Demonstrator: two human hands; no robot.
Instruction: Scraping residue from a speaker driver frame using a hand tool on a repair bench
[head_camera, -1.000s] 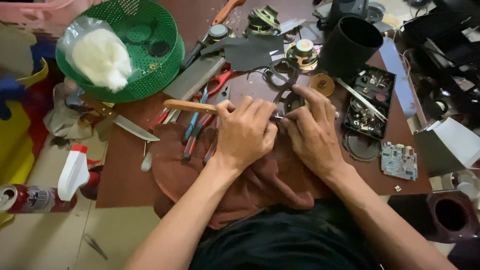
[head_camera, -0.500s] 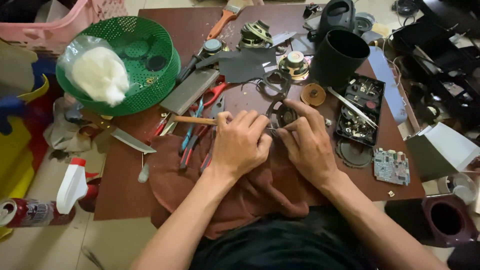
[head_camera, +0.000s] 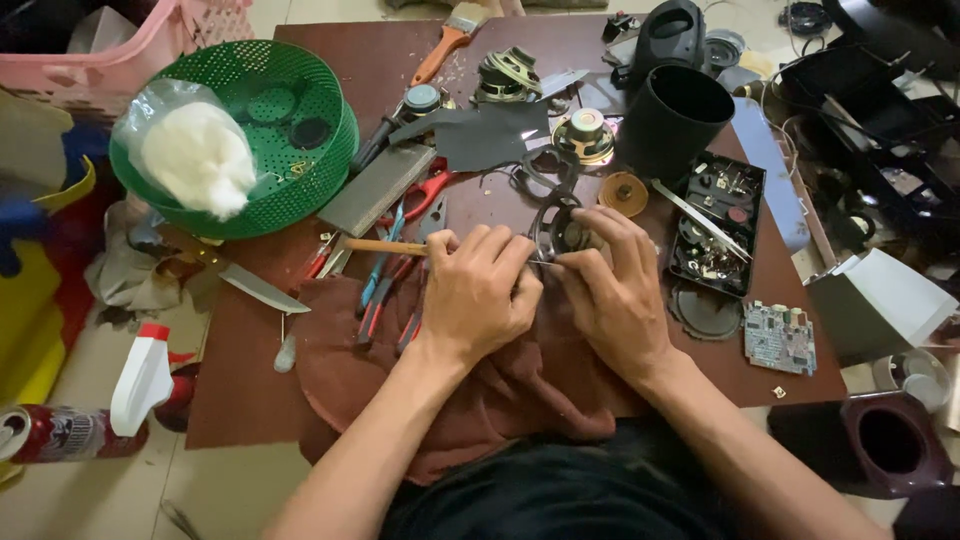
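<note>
Closer in than a second ago, both hands holding place. Left hand (head_camera: 478, 295) clenched on wooden-handled tool (head_camera: 385, 246), tip toward small speaker (head_camera: 566, 232) at 12 o'clock on worktop (head_camera: 250, 400); right hand (head_camera: 612, 295) grasping it.

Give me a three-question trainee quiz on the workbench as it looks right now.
1. True or false: the left hand grips a wooden-handled tool.
2. What lies inside the green basket? A) a white wad in a clear bag B) a circuit board C) a paintbrush
3. Which hand's fingers rest on the small round speaker frame?

Key: 1 true. 2 A, the white wad. 3 The right hand.
</note>
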